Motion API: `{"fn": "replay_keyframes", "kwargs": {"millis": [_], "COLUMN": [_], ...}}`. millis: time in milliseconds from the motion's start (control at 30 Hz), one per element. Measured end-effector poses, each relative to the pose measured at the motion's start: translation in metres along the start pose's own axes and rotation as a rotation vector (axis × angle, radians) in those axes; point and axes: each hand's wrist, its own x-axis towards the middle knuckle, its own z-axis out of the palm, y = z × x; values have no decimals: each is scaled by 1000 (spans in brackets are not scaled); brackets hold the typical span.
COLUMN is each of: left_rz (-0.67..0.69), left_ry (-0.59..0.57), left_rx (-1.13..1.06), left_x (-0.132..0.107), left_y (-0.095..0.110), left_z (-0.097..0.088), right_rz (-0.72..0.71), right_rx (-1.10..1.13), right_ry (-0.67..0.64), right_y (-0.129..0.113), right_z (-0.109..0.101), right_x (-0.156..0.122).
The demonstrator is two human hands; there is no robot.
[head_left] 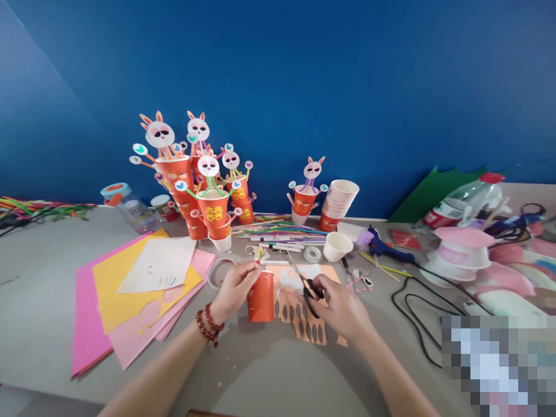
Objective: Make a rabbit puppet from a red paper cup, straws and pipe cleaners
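My left hand (238, 286), wearing a red bead bracelet, is closed at the upper edge of an orange-red paper cup (262, 301). A small hole shows near the cup's rim. A small yellow-green piece (259, 253) shows just above those fingertips; whether I hold it too, I cannot tell. In my right hand (345, 307) are scissors (313, 292) with black handles, their blades pointing up and left, apart from the cup. Beneath the scissors lies an orange paper sheet (299, 324) with several leaf-shaped cutouts, partly covered by white paper (319, 270).
Several rabbit-faced cups (212, 205) stand at back left, one rabbit cup (305, 200) beside stacked cups (339, 200). Coloured sticks (282, 229), tape (312, 254) and a white cup (337, 247) lie ahead. Coloured paper (91, 324) lies left; a glue gun (384, 246) and its cord (408, 318) lie right.
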Motion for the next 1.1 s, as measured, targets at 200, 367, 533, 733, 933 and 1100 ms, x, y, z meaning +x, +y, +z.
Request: {"fn": "replay_keyframes", "kwargs": {"millis": [200,367,533,733,933,1100], "left_rz": [82,115,160,195,153,161], "left_ry": [-20,-62,-177,-224,-260,-251], "left_rx": [5,41,10,-2,-69,-95], "left_x": [-3,-9,-15,-21,-22,-21], "left_y": [1,4,2,-3,0,6], "left_z": [8,13,21,27,30,31], "right_rz": [16,26,-52,-9,15,28], "right_rx": [212,465,842,1060,1065,1070], "right_ry": [-24,18,33,-121,-148,-153], "right_y": [1,2,-2,-10,-15,-18], "right_z": [12,22,28,33,35,34], "right_x": [-1,-4,-7,-9,-10,-10]}}
